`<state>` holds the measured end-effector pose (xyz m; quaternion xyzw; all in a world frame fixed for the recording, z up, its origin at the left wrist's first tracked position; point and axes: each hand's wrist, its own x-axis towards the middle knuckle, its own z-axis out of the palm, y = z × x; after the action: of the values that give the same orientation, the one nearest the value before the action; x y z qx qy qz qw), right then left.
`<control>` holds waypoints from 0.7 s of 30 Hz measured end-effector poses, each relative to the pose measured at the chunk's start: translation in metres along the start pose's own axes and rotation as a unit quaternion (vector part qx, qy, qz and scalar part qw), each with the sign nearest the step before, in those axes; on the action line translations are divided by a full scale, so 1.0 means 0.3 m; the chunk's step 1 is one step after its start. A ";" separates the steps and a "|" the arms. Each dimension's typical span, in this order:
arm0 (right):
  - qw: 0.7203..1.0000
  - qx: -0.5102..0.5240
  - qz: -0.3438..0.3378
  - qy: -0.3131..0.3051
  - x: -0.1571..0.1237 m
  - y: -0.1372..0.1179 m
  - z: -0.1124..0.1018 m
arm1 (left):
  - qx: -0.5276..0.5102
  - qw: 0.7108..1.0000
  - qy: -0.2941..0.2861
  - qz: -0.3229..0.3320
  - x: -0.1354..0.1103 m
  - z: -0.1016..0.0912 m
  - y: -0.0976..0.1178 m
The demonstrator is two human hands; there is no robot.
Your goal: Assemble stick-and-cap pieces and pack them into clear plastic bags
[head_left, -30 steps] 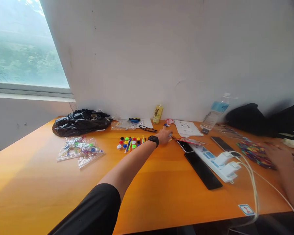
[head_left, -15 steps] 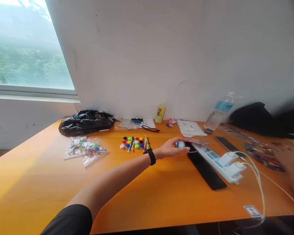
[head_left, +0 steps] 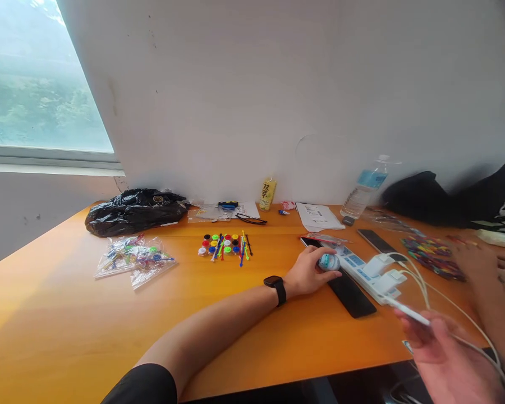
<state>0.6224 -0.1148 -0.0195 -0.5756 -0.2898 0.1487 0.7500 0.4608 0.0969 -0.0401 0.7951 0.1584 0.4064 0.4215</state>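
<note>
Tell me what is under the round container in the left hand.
The near end of a flat black slab shows past the container. What lies directly beneath, covered by it and the left hand, cannot be seen.

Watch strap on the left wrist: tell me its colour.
The watch strap is black, seen best in the head view.
</note>
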 end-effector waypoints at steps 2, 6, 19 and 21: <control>0.998 0.050 0.022 -0.007 0.029 0.020 0.090 | 0.000 1.000 -0.002 0.007 -0.013 0.009 -0.010; 0.999 0.037 0.014 -0.002 0.058 0.059 0.216 | 0.006 0.999 -0.030 0.022 -0.028 0.003 -0.016; 0.999 0.007 0.009 0.052 0.036 0.152 0.237 | 0.005 0.998 -0.044 0.034 -0.035 0.002 -0.007; 0.998 0.002 0.012 0.054 0.036 0.154 0.239 | 0.009 0.998 -0.045 0.034 -0.035 0.003 -0.009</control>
<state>0.5927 -0.0393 -0.0484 -0.5847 -0.2413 0.1271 0.7640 0.4553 0.0918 -0.0479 0.8214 0.1157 0.3829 0.4066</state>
